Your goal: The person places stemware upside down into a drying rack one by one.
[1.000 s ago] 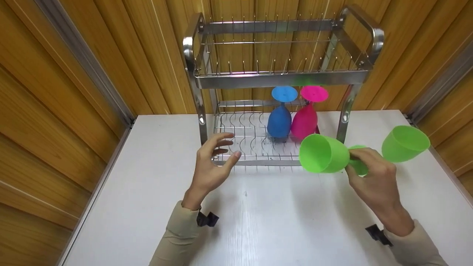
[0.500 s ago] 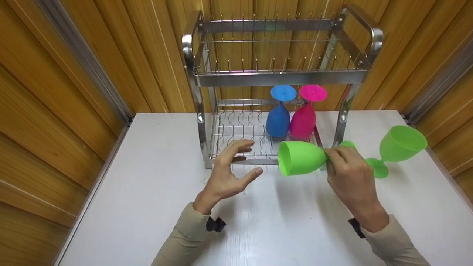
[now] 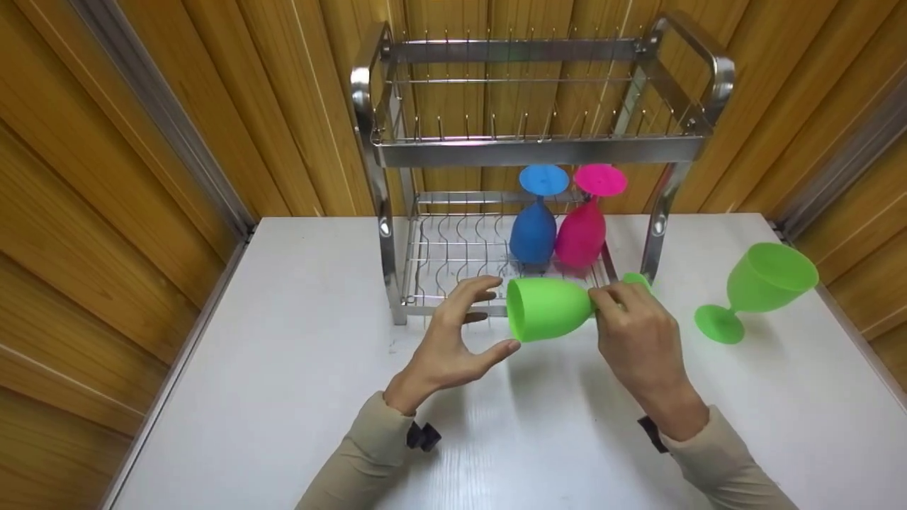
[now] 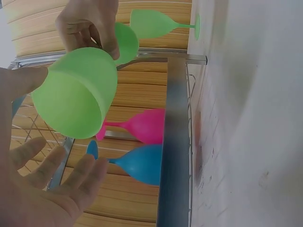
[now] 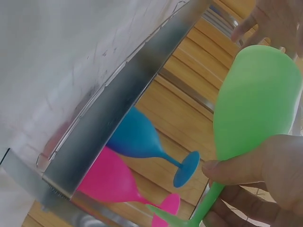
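My right hand [image 3: 638, 333] pinches the stem of a green plastic goblet [image 3: 549, 309], held on its side above the table with its mouth facing left. My left hand [image 3: 453, 347] is spread around that mouth, fingers and thumb apart, the thumb tip right at the rim. In the left wrist view, the left palm [image 4: 42, 189] faces the goblet's opening [image 4: 71, 104]. Within the right wrist view, the thumb and fingers [image 5: 236, 170] wrap the stem just under the bowl. A blue goblet [image 3: 533, 234] and a pink goblet [image 3: 582, 234] stand upside down on the rack's lower shelf.
A two-tier metal dish rack [image 3: 538, 152] stands at the back of the white table [image 3: 312, 297], its upper tier lined with upright wire prongs. Another green goblet [image 3: 769, 280] stands upright to the right. Wood-panelled walls [image 3: 106, 177] enclose the back and sides.
The right hand has carried the green goblet leftward and turned it from facing the camera to facing left. The left hand has moved right, up to the goblet's rim.
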`<state>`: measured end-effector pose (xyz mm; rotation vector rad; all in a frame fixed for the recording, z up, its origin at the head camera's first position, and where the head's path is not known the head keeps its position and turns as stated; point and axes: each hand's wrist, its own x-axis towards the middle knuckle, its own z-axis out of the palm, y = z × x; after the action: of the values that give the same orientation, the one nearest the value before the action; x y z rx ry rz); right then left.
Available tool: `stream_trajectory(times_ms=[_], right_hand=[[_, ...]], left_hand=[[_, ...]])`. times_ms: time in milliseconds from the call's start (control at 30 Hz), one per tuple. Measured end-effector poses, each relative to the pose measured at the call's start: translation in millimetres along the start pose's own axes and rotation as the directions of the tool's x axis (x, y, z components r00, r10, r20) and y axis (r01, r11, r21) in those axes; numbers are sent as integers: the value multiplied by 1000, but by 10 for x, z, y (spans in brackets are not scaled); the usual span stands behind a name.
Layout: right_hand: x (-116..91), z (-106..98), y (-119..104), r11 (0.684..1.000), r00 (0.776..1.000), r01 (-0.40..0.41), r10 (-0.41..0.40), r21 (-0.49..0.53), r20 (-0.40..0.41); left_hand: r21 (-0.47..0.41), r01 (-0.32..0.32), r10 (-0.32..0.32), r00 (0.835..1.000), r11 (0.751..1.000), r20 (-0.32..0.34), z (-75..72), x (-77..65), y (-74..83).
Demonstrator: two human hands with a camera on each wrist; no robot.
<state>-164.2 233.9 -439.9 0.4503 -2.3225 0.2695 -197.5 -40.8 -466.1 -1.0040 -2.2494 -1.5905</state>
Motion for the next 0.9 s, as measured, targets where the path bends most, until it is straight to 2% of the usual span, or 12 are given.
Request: stream_trajectory(times_ms=[300, 533, 733, 900], right_hand=[[47, 10, -175, 1000, 1000, 8, -8, -23, -20], [61, -8, -280, 1000, 998, -3, 3, -1, -60], [57, 3, -330, 1000, 998, 8, -7, 15, -70], [27, -14, -381, 999, 997, 33, -30, 40, -66]], left_hand=[[-21, 3, -2, 1000, 1000, 19, -29, 26, 5], [-119, 34, -31, 999, 992, 21, -83, 44, -2], [-177, 52, -54, 999, 983, -4, -120, 36, 6], [-205, 16, -27, 998, 979, -50, -148, 15, 4]])
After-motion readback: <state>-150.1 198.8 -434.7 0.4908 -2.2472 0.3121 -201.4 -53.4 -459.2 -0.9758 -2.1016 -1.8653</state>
